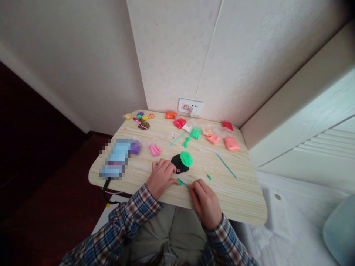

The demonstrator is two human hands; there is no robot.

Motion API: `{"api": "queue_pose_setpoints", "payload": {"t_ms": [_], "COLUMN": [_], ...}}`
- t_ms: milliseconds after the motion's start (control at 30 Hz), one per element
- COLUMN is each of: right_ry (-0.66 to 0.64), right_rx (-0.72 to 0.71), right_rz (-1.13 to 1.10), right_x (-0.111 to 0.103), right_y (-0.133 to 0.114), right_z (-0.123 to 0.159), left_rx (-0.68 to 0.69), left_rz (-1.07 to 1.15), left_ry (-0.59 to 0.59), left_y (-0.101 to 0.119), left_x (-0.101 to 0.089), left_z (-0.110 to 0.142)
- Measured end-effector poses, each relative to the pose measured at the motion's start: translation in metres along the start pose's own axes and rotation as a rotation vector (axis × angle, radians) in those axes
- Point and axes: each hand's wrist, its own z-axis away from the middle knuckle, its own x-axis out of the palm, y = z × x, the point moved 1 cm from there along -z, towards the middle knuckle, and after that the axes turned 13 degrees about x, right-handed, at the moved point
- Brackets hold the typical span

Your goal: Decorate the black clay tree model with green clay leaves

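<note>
My right hand [205,203] is closed on a thin teal clay tool [184,183], its tip against a small green clay piece [179,181] near the table's front edge. At that piece's left side rests the thumb of my left hand [161,178]. The left fingers are bent over the table, apart from the thumb, with their tips at the edge of a flat black clay shape [177,161]. On this shape lie a frilly green clay piece [186,158] and a tiny pink flower [178,170]. A small green clay leaf [209,177] lies to the right.
Clay packets, including orange [171,115], green [195,133] and salmon [232,143], line the back of the table [244,199]. A second teal tool [226,166] lies right, another [178,138] behind. A blurred phone-like object [116,158] is left. The wall socket [191,106] adjoins the back edge.
</note>
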Motion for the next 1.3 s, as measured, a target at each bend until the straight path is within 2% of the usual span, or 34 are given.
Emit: {"api": "queue_pose_setpoints", "payload": {"t_ms": [233, 533, 867, 1300], "right_ry": [0.0, -0.002, -0.015, -0.03], "right_rx": [0.006, -0.024, -0.003, -0.019], "right_rz": [-0.021, 0.0, 0.007, -0.015], "right_x": [0.002, 0.0, 0.002, 0.002], "right_y": [-0.001, 0.0, -0.004, -0.005], "right_z": [-0.002, -0.008, -0.003, -0.006], "left_rx": [0.053, 0.184, 0.174, 0.17], "left_rz": [-0.054, -0.075, -0.068, -0.085], "left_ry": [0.033, 0.055, 0.011, 0.009], "left_y": [-0.007, -0.021, -0.021, -0.021], "left_x": [0.001, 0.002, 0.002, 0.003], "left_z": [0.001, -0.005, -0.005, -0.005]}}
